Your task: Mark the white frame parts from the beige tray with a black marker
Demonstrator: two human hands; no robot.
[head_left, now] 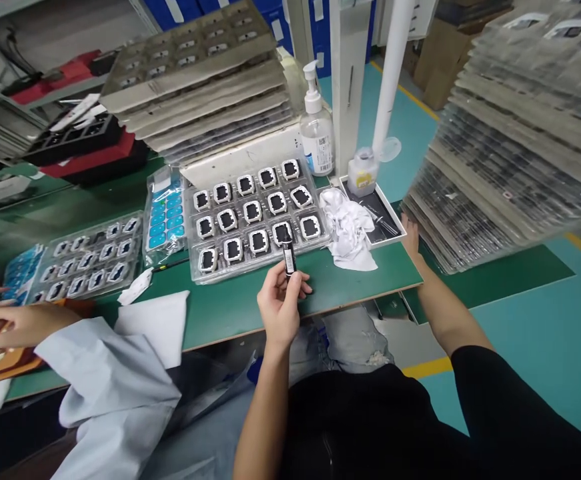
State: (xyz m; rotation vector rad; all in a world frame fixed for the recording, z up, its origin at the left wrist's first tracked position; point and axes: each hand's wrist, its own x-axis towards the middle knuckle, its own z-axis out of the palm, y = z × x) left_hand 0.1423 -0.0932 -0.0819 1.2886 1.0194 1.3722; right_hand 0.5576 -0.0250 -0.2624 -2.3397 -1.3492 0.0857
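My left hand (280, 303) is closed around a narrow black piece with a pale printed label (289, 259), held upright in front of the clear plastic tray (243, 272). Rows of silver-rimmed, rounded square cases with dark centres (259, 242) sit in that tray. Out to the right, my right hand (411, 235) is at the lower left edge of a tall stack of clear trays (510, 140). Its fingers are mostly hidden, so their grip does not show. A crumpled white cloth (347, 227) lies between my hands on the green bench (360, 283).
A shallow box (395, 230) holds a small plastic bottle (363, 172) and thin tools. Behind stand a pump bottle (317, 133) and stacked grey trays (195, 87). At left, a co-worker's hand (25, 323) is beside another case tray (87, 260) and blue pieces (166, 217).
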